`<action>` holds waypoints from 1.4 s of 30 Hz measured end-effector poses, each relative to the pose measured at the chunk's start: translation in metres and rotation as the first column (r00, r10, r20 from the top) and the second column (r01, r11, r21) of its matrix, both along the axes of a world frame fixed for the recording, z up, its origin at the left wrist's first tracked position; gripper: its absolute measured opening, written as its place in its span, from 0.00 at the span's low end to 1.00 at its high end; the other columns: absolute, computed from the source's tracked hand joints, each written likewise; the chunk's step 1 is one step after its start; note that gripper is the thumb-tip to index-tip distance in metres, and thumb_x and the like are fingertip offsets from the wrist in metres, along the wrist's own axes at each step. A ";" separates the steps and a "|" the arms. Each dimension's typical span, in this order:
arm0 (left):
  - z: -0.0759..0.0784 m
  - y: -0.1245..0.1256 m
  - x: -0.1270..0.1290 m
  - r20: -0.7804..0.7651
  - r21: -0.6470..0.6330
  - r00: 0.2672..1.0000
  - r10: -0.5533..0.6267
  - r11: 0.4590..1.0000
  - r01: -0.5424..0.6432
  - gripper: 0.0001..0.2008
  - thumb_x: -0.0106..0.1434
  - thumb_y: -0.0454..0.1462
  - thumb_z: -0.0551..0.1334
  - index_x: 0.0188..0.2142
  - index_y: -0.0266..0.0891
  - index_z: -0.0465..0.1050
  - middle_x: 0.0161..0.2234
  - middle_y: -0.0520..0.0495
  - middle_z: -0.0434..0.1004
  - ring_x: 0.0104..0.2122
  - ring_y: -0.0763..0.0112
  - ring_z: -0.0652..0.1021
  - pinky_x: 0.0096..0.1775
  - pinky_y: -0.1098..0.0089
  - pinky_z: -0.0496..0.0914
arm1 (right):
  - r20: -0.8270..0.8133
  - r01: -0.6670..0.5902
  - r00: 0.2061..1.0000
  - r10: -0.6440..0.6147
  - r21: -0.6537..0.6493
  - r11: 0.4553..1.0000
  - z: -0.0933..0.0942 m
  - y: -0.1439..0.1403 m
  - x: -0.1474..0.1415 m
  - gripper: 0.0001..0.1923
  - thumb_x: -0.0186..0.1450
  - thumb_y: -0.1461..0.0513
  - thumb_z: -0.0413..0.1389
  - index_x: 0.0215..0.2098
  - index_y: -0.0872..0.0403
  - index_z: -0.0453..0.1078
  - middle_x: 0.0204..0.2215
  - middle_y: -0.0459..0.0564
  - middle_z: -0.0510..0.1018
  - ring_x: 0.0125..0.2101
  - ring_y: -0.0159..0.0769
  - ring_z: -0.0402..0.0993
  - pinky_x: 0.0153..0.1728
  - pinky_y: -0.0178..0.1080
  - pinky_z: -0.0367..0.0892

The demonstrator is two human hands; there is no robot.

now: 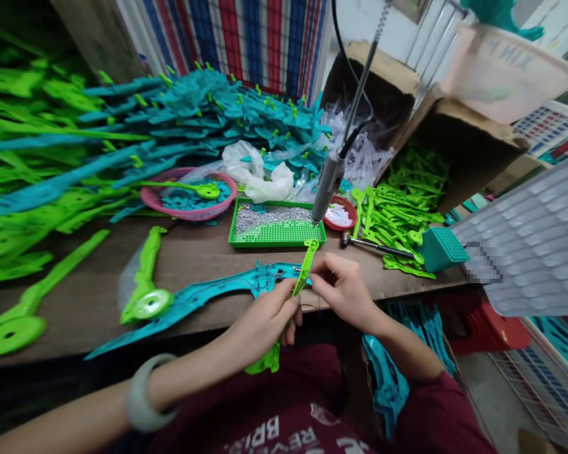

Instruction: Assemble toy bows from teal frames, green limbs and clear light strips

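Closest to me, over my lap, my left hand (265, 318) is clenched round a green strip (299, 284), gripping it near the middle so its lower end hangs past the bench edge and its upper end tilts up toward the tray. Just beside it, my right hand (345, 291) pinches the same strip higher up with fingertips, which seems to steady it against the teal blade (193, 299) lying flat along the front of the bench (94, 296). That blade runs leftward from my hands, so the strip crosses it about where its wider end sits.

Beyond the hands sits a green tray (274, 236) of small silvery bits, near enough to reach. A hanging driver (328, 180) dangles over its right corner, tip down. Left of the tray stands a pink basket (189, 198); heaps of green and teal parts fill the back. A grey bangle (144, 394) rides my left wrist.
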State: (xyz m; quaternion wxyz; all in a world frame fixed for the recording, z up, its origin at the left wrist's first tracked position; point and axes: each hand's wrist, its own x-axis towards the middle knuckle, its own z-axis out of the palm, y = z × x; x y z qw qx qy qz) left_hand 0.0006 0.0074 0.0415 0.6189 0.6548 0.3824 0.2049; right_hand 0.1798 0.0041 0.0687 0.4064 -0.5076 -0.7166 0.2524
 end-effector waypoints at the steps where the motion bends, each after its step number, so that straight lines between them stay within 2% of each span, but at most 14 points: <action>1: -0.001 0.001 0.001 0.006 0.005 1.000 0.006 1.000 -0.006 0.14 0.68 0.49 0.50 0.34 0.43 0.63 0.20 0.56 0.71 0.19 0.72 0.73 0.26 0.71 0.69 | 0.028 0.009 1.000 -0.010 0.024 1.000 -0.001 0.000 0.001 0.07 0.63 0.65 0.55 0.26 0.54 0.67 0.22 0.42 0.71 0.24 0.28 0.66 0.27 0.31 0.59; 4: -0.003 0.002 0.004 0.023 -0.028 1.000 0.014 1.000 -0.013 0.16 0.69 0.52 0.50 0.38 0.43 0.62 0.23 0.56 0.72 0.18 0.72 0.74 0.23 0.72 0.68 | 0.099 0.011 0.995 -0.018 0.066 0.998 -0.007 0.001 0.005 0.08 0.65 0.65 0.55 0.27 0.54 0.67 0.23 0.43 0.71 0.25 0.29 0.67 0.28 0.32 0.60; 8: -0.008 0.008 0.007 -0.012 -0.070 1.000 -0.021 0.997 0.020 0.17 0.69 0.53 0.48 0.36 0.44 0.61 0.21 0.57 0.71 0.16 0.71 0.74 0.20 0.72 0.66 | 0.159 -0.038 0.987 0.019 0.116 0.993 -0.017 0.005 0.008 0.08 0.67 0.66 0.54 0.30 0.54 0.70 0.26 0.45 0.73 0.28 0.30 0.69 0.31 0.33 0.63; 11: -0.015 0.015 0.007 -0.051 0.018 0.998 -0.037 0.999 0.038 0.16 0.68 0.50 0.49 0.31 0.44 0.62 0.19 0.54 0.72 0.18 0.70 0.75 0.23 0.71 0.67 | 0.192 -0.068 0.980 0.041 0.139 0.988 -0.024 0.006 0.009 0.09 0.69 0.65 0.53 0.32 0.54 0.72 0.29 0.48 0.75 0.31 0.33 0.72 0.34 0.34 0.66; 14: -0.023 0.017 0.007 -0.108 0.122 0.994 -0.018 0.992 0.031 0.17 0.69 0.47 0.49 0.27 0.44 0.63 0.16 0.54 0.68 0.16 0.71 0.71 0.24 0.71 0.65 | 0.081 -0.052 0.995 0.052 0.006 0.999 -0.032 0.004 0.010 0.07 0.68 0.64 0.56 0.34 0.54 0.75 0.31 0.48 0.77 0.33 0.33 0.74 0.34 0.35 0.70; 16: -0.031 0.016 0.010 -0.126 0.130 0.992 0.011 0.991 0.005 0.17 0.70 0.46 0.48 0.27 0.44 0.62 0.14 0.56 0.66 0.14 0.73 0.69 0.23 0.71 0.63 | -0.031 -0.060 0.998 0.057 -0.115 0.992 -0.041 0.002 0.010 0.05 0.67 0.63 0.58 0.37 0.53 0.77 0.33 0.49 0.77 0.33 0.34 0.75 0.33 0.35 0.72; 18: -0.039 0.012 0.013 -0.125 0.134 0.991 0.047 0.991 -0.031 0.16 0.70 0.46 0.48 0.29 0.44 0.62 0.16 0.57 0.66 0.14 0.73 0.68 0.22 0.72 0.62 | -0.119 -0.081 0.991 0.060 -0.181 0.980 -0.049 -0.001 0.010 0.07 0.68 0.62 0.58 0.39 0.53 0.78 0.35 0.50 0.78 0.33 0.34 0.76 0.33 0.35 0.73; 23: -0.054 0.005 0.016 -0.152 0.102 0.985 0.083 0.992 -0.068 0.16 0.70 0.46 0.47 0.29 0.43 0.62 0.18 0.56 0.68 0.14 0.74 0.70 0.21 0.73 0.62 | -0.148 0.005 0.989 -0.027 -0.150 0.989 -0.059 -0.006 0.013 0.05 0.66 0.59 0.61 0.40 0.52 0.77 0.35 0.49 0.78 0.34 0.33 0.76 0.33 0.34 0.74; 26: -0.052 0.006 0.013 -0.150 0.071 0.984 0.096 0.994 -0.086 0.16 0.70 0.45 0.48 0.28 0.43 0.63 0.17 0.56 0.67 0.14 0.74 0.70 0.21 0.73 0.62 | -0.158 0.030 0.986 -0.061 -0.191 0.981 -0.059 -0.007 0.021 0.11 0.63 0.59 0.64 0.44 0.51 0.75 0.37 0.48 0.78 0.34 0.32 0.76 0.32 0.32 0.74; 29: -0.048 0.007 0.010 -0.183 0.087 0.979 0.086 0.994 -0.070 0.17 0.70 0.45 0.48 0.26 0.43 0.63 0.14 0.57 0.64 0.13 0.73 0.69 0.22 0.72 0.62 | -0.193 -0.004 0.980 -0.048 -0.264 0.964 -0.060 -0.006 0.028 0.16 0.63 0.58 0.63 0.48 0.51 0.73 0.37 0.48 0.78 0.35 0.32 0.77 0.32 0.31 0.74; 34: -0.043 0.006 0.012 -0.320 0.119 0.947 0.030 0.993 0.009 0.18 0.70 0.45 0.44 0.28 0.43 0.64 0.14 0.56 0.64 0.15 0.71 0.71 0.25 0.71 0.62 | -0.228 -0.083 0.973 0.024 -0.250 0.965 -0.061 -0.005 0.028 0.07 0.67 0.58 0.61 0.42 0.52 0.75 0.35 0.49 0.78 0.35 0.33 0.76 0.30 0.33 0.72; 37: -0.044 0.003 0.012 -0.368 0.159 0.929 0.037 0.987 0.023 0.18 0.70 0.45 0.43 0.30 0.43 0.64 0.15 0.56 0.63 0.17 0.70 0.71 0.27 0.70 0.63 | -0.214 -0.092 0.976 0.043 -0.223 0.970 -0.060 -0.003 0.026 0.03 0.67 0.61 0.60 0.37 0.52 0.75 0.34 0.49 0.78 0.34 0.33 0.75 0.30 0.34 0.72; 42: -0.045 0.002 0.011 -0.439 0.217 0.897 0.041 0.974 0.061 0.18 0.71 0.42 0.44 0.32 0.42 0.66 0.16 0.55 0.64 0.19 0.69 0.72 0.27 0.70 0.62 | -0.185 -0.064 0.982 0.031 -0.174 0.983 -0.062 -0.003 0.024 0.01 0.67 0.63 0.61 0.38 0.51 0.75 0.33 0.47 0.77 0.31 0.31 0.74 0.31 0.34 0.72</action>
